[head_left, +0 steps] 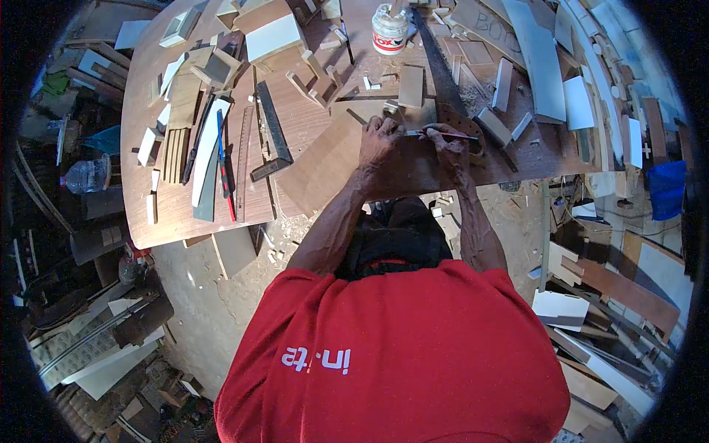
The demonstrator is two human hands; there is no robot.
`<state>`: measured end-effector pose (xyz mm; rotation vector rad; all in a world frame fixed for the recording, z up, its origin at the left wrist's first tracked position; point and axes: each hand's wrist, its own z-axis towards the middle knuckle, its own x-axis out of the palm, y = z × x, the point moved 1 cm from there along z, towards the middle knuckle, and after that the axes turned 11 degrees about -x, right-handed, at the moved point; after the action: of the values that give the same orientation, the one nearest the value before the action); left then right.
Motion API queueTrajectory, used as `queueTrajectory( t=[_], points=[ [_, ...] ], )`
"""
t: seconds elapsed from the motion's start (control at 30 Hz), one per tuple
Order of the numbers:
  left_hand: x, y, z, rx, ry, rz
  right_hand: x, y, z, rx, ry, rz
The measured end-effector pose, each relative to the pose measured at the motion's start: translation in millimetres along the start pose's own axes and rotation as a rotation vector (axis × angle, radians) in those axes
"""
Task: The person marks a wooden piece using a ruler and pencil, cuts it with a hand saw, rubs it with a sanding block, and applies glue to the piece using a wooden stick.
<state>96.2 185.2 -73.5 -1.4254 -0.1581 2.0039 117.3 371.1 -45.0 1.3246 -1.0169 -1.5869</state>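
Near the table's front edge, my left hand (381,142) presses with bent fingers on a small piece at the edge of a thin brown board (314,168). What exactly is under its fingertips is too small to tell. Just to the right, my right hand (446,142) pinches a thin red pencil (461,135), whose tip points left toward my left hand. A small wooden block (410,86) lies just beyond both hands. The wooden handle of a handsaw (473,133) is beside my right hand, and its blade runs away toward the back.
On the wooden table (229,88) stand a white jar (389,31) and small wooden frames. A black square (272,140), a ruler (246,159) and a blue pen (221,136) lie at left. Offcuts (502,85) and long white boards (538,59) lie at right.
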Motion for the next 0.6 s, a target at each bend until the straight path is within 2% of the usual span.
queueTrajectory(
  t=[0.17, 0.33, 0.6],
  points=[
    [3.3, 2.5, -1.0, 0.009, -0.01, 0.009, -2.2, 8.1, -1.0, 0.051, 0.02, 0.04],
    [5.0, 4.6, -2.8, 0.005, 0.001, 0.017, -2.6, 3.3, -0.4, 0.014, 0.03, 0.026],
    [8.3, 9.0, -2.9, -0.039, 0.172, 0.087, -12.2, -9.7, 1.3, -0.008, 0.111, 0.138]
  ],
)
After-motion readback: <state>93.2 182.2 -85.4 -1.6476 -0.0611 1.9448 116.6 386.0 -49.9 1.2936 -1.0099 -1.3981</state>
